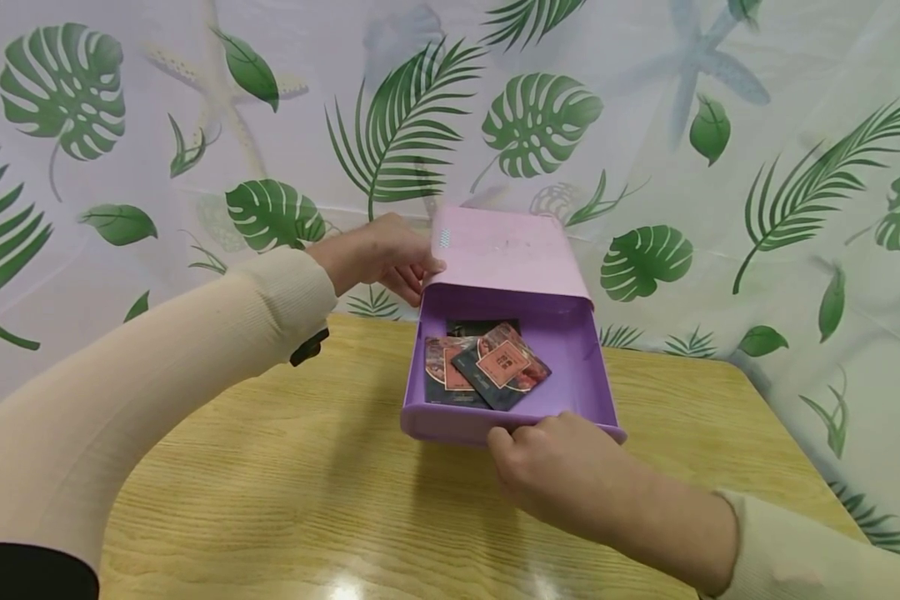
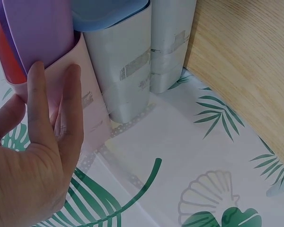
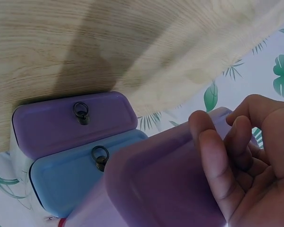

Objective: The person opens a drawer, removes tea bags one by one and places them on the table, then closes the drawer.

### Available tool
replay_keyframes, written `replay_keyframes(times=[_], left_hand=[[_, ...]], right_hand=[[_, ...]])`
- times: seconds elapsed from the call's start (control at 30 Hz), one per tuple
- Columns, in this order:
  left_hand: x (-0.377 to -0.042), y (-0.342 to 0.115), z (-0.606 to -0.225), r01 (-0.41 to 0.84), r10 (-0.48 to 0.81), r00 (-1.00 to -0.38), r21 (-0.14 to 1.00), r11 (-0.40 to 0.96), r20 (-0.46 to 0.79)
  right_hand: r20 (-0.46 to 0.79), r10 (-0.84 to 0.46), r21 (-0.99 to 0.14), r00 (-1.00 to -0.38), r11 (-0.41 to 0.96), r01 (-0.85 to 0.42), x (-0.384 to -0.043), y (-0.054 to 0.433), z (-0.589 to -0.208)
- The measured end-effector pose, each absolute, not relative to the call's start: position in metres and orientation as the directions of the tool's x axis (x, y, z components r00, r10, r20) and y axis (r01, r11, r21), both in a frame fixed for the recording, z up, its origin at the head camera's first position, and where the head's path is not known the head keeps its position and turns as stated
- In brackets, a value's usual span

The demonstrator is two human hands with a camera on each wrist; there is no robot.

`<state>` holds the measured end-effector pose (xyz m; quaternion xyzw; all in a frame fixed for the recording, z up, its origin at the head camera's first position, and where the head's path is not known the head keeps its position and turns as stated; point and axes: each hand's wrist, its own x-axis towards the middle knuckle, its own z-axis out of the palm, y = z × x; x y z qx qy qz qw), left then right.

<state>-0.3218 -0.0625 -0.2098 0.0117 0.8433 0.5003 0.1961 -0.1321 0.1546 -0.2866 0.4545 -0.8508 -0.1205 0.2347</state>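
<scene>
A purple drawer (image 1: pixel 570 367) stands pulled out of its pink casing (image 1: pixel 506 250). Inside lie flat dark packets with red labels (image 1: pixel 502 367), overlapping towards the left side. My left hand (image 1: pixel 397 258) rests against the casing's left side near its front edge; in the left wrist view its fingers (image 2: pixel 38 104) are fairly straight, their tips touching by the rim. With curled fingers, my right hand (image 1: pixel 562 467) grips the top of the drawer's front panel (image 3: pixel 165 184), towards its right end. The drawer's back part is hidden inside the casing.
Beneath the pink casing, the wrist views show a blue drawer (image 3: pixel 68 175) and another purple drawer (image 3: pixel 61 123), both with ring pulls, in white casings (image 2: pixel 123 71). The wooden table (image 1: pixel 270 467) meets a leaf-patterned cloth (image 1: pixel 720 167) behind.
</scene>
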Motion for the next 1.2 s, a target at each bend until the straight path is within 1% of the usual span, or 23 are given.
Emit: replay_keyframes(times=[0.27, 0.4, 0.53, 0.7, 0.77, 0.8, 0.93, 1.0, 1.07, 1.2], left_hand=[[-0.323, -0.063, -0.212, -0.178, 0.226, -0.919, 0.851, 0.494, -0.324], [-0.322, -0.063, -0.212, -0.174, 0.229, -0.919, 0.853, 0.493, -0.320], [-0.322, -0.063, -0.212, -0.174, 0.225, -0.921, 0.852, 0.494, -0.319], [-0.321, -0.063, -0.212, -0.169, 0.227, -0.923, 0.856, 0.490, -0.312], [-0.321, -0.063, -0.212, -0.167, 0.228, -0.923, 0.856, 0.488, -0.311], [-0.321, -0.063, -0.212, -0.168, 0.228, -0.923, 0.857, 0.487, -0.311], [-0.320, -0.063, -0.211, -0.173, 0.225, -0.924, 0.860, 0.480, -0.311], [-0.320, -0.063, -0.211, -0.174, 0.223, -0.924, 0.862, 0.477, -0.310], [-0.320, -0.063, -0.211, -0.175, 0.221, -0.925, 0.862, 0.475, -0.310], [-0.320, -0.062, -0.211, -0.176, 0.217, -0.926, 0.861, 0.477, -0.310]], right_hand=[[0.234, -0.815, 0.343, -0.530, 0.580, -0.739, -0.132, 0.155, -0.289], [0.211, -0.810, 0.327, -0.548, 0.586, -0.741, -0.132, 0.154, -0.288], [0.221, -0.810, 0.311, -0.544, 0.587, -0.747, -0.131, 0.155, -0.288], [0.238, -0.798, 0.234, -0.554, 0.600, -0.765, -0.130, 0.157, -0.287], [0.265, -0.802, 0.206, -0.535, 0.589, -0.781, -0.129, 0.158, -0.284], [0.296, -0.808, 0.200, -0.509, 0.574, -0.794, -0.129, 0.158, -0.283], [0.471, -0.813, 0.243, -0.343, 0.493, -0.835, -0.133, 0.159, -0.273], [0.539, -0.793, 0.264, -0.283, 0.478, -0.838, -0.137, 0.159, -0.266], [0.570, -0.777, 0.258, -0.267, 0.478, -0.840, -0.141, 0.160, -0.259], [0.581, -0.757, 0.232, -0.300, 0.508, -0.830, -0.147, 0.162, -0.247]])
